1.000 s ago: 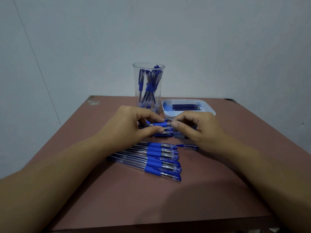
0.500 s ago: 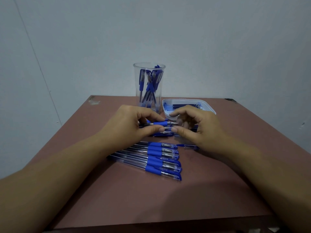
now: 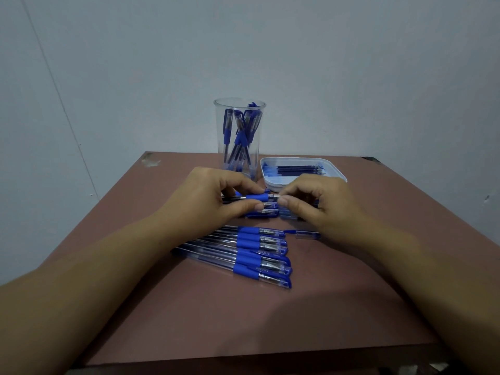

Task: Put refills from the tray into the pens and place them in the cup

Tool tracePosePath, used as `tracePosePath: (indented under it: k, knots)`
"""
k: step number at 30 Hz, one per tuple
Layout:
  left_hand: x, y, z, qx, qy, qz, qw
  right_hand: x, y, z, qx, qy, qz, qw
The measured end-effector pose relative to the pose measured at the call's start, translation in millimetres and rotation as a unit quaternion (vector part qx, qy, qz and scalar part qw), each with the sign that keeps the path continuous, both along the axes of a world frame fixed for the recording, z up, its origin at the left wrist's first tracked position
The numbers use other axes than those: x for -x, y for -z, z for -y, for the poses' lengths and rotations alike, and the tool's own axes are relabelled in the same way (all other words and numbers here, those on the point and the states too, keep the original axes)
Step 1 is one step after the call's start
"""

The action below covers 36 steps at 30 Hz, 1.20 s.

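Observation:
My left hand [image 3: 213, 198] pinches a clear pen with a blue grip [image 3: 257, 197], held level above the table. My right hand [image 3: 319, 204] pinches the pen's metal tip end between thumb and forefinger. More pens [image 3: 263, 212] lie under my hands, partly hidden. A row of several capped blue pens [image 3: 254, 255] lies nearer to me. The clear cup [image 3: 239, 136] behind holds several pens. The white tray [image 3: 335, 174] to its right holds dark blue refills [image 3: 297, 169].
A loose clear pen cap [image 3: 307, 234] lies right of the pen row. The brown table [image 3: 243, 320] stands in a corner between pale walls, its front edge close to me and its far right corner [image 3: 372, 159] chipped.
My right hand's fingers shifted slightly at the pen's tip end while the left hand kept the pen nearly still.

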<state>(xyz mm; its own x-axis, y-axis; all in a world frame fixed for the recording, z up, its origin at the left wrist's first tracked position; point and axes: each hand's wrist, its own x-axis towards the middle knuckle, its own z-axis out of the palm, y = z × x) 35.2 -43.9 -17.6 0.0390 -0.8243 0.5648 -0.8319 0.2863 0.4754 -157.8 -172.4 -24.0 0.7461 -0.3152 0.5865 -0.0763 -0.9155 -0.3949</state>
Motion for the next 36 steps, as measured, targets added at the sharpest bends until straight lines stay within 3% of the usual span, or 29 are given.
tracePosePath:
  k: [28,36]
  knots:
    - [4,-1,-1,0.019,-0.012,0.015,1.0,1,-6,-9,-0.019,-0.002,0.024,1.0]
    - [1,-2,-2,0.007,-0.018,-0.02,1.0,23,-18,1,-0.069,0.013,-0.095,0.993]
